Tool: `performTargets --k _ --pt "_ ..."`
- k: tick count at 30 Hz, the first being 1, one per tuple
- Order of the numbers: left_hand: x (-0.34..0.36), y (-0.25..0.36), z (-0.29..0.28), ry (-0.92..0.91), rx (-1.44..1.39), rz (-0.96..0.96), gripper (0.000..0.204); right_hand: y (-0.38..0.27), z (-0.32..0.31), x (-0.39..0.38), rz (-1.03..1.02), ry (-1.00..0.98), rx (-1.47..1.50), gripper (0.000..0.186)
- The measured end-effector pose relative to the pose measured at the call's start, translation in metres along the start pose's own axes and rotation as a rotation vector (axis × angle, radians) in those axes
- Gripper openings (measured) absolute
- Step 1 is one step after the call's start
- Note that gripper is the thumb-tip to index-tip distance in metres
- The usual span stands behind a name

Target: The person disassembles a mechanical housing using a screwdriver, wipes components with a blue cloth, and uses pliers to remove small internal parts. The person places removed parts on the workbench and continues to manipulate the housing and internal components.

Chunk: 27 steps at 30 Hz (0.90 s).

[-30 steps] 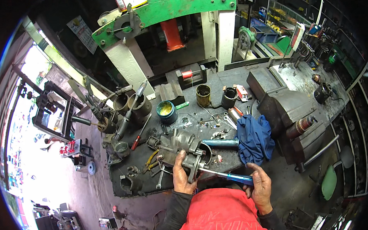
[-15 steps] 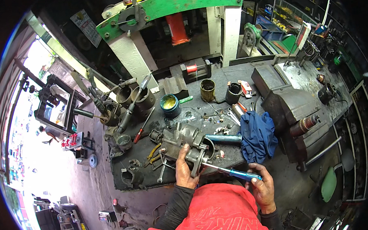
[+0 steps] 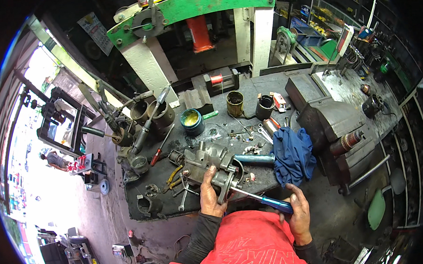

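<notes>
My left hand (image 3: 211,196) grips a silvery cast-metal housing (image 3: 207,158) with a round open end, just above the bench's front edge. My right hand (image 3: 297,216) holds a blue-handled screwdriver (image 3: 276,203); its shaft slants up-left to the housing, where the tip meets the metal near my left thumb. Beside the housing lie yellow-handled pliers (image 3: 174,177), spanners (image 3: 182,200) and a blue metal tube (image 3: 254,159). A crumpled blue cloth (image 3: 292,154) lies right of them.
The dark bench (image 3: 172,210) holds several cans (image 3: 264,107), a red-handled screwdriver (image 3: 157,154) and a large vise (image 3: 333,125). Behind stands a green-and-white press frame (image 3: 190,4). A person (image 3: 54,159) bends in the bright area at left.
The view has shifted slightly. My hands, housing and screwdriver stay in much the same arrangement, with slight movement of the right hand. The person at left has come into clearer view.
</notes>
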<state>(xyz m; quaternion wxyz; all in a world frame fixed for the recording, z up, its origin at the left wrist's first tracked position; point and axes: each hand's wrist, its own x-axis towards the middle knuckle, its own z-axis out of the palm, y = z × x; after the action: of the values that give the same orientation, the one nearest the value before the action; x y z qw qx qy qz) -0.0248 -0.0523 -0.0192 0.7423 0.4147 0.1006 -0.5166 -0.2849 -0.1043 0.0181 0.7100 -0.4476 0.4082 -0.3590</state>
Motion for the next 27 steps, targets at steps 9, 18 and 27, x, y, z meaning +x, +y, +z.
performTargets --k 9,18,27 --pt "-0.0035 -0.0001 0.0038 -0.001 -0.046 -0.001 0.043 0.0074 -0.0008 -0.001 0.023 0.079 -0.07 0.04" --pt "-0.0058 0.0005 0.002 -0.022 -0.007 -0.03 0.043 0.0077 -0.0064 0.0028 0.199 0.041 -0.057 0.041" --pt "-0.008 -0.0016 0.0068 -0.016 -0.055 -0.009 0.042 0.0087 -0.0043 -0.0027 -0.024 0.012 -0.078 0.044"
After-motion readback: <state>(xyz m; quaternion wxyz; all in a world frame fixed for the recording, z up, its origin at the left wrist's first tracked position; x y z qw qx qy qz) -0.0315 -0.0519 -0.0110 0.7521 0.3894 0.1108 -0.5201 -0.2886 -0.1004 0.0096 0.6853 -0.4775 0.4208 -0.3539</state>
